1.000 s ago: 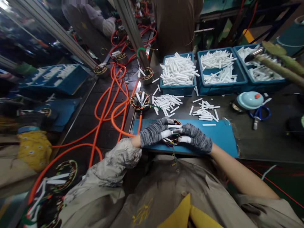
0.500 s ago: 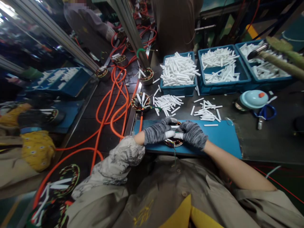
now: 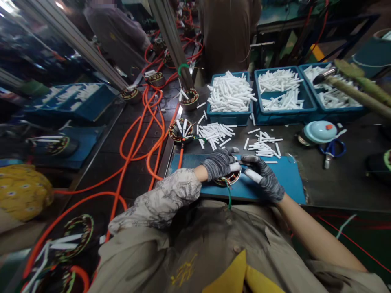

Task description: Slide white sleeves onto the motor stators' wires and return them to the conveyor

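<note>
A round wound coil part with green leads lies on the blue mat, its upper side largely covered by my hands. My left hand, in a grey glove with white fingertips, rests over its upper left, fingers bent; whatever they pinch is too small to make out. My right hand, gloved alike, is at the coil's right edge, thumb and fingers apart and nothing visible between them. Loose white tubes lie just behind the mat.
Blue bins of white tubes stand at the back. Another coil sits left of the mat, near orange hoses. A jar with a light-blue lid and blue-handled scissors lie at right. Other people stand beyond.
My right hand has moved right and its fingers have spread. My left hand has shifted slightly right over the coil. The neighbour's arm at far left has drawn back.
</note>
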`<state>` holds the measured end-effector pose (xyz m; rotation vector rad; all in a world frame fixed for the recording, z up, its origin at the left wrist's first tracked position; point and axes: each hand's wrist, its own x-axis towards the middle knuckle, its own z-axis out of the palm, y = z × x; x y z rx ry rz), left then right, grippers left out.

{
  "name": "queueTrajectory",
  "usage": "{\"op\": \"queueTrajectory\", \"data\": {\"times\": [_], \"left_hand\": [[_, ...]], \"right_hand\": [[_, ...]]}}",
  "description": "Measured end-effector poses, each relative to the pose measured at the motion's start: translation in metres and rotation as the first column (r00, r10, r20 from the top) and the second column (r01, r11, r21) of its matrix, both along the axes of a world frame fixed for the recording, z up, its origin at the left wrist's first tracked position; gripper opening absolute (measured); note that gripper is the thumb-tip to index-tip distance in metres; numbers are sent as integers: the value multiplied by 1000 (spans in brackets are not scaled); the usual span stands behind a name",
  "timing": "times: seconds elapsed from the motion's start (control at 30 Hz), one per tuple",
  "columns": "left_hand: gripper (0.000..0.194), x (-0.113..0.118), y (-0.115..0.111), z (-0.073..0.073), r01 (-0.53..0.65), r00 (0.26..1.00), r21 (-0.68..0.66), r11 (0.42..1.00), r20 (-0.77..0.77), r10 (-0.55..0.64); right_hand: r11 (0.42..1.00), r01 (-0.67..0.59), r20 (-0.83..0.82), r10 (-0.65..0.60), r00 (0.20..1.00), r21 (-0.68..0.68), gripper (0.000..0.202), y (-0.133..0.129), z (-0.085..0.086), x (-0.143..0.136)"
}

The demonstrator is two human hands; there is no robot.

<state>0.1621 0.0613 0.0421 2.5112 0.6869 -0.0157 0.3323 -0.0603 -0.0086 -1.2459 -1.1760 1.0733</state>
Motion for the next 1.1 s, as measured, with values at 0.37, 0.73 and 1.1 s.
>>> {"op": "queueTrajectory", "data": {"times": [0.37, 0.73, 1.1], "left_hand": [[63, -88, -30, 19, -284, 936, 16, 959, 220, 274], [79, -77, -21, -7, 52, 999, 315, 948, -20, -48], [69, -78, -63, -44, -163, 985, 636, 754, 145, 90]], "right_hand": [[725, -684, 471, 577, 668, 81, 38, -42, 45, -36], [990, -104, 776, 137, 615, -92, 40, 0, 42, -33], [934, -311, 854, 303, 424, -177, 50, -14, 39, -18]]}}
